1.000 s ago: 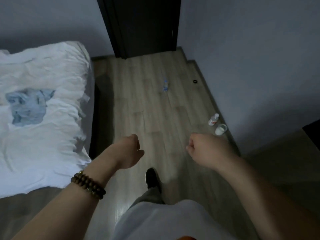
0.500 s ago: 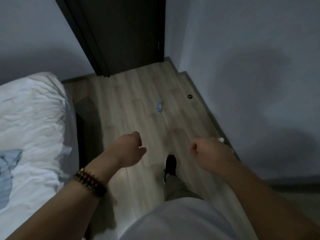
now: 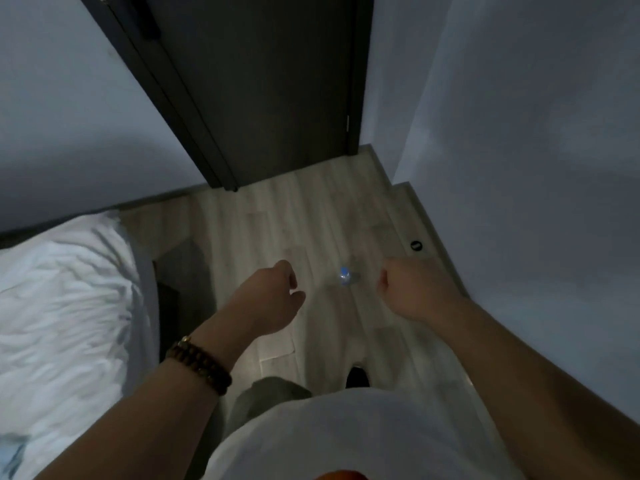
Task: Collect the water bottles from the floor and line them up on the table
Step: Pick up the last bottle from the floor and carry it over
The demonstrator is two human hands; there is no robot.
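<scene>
Water bottle [image 3: 345, 276] on the floor [image 3: 263, 230], between the hands: at 3 o'clock of the left hand [image 3: 273, 299] and 9 o'clock of the right hand [image 3: 410, 291], which we judge marginally nearer. Fingers [image 3: 386, 285] of both hands are curled and empty. The blue cap points toward 12 o'clock; the bottle is too small for us to tell its long axis.

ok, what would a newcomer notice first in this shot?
Two bare forearms reach forward, the left hand and right hand both curled, holding nothing. Between them, on the pale wood-plank floor, sits a small clear water bottle with a blue top. A dark door stands ahead; a rumpled white bed fills the left.
</scene>
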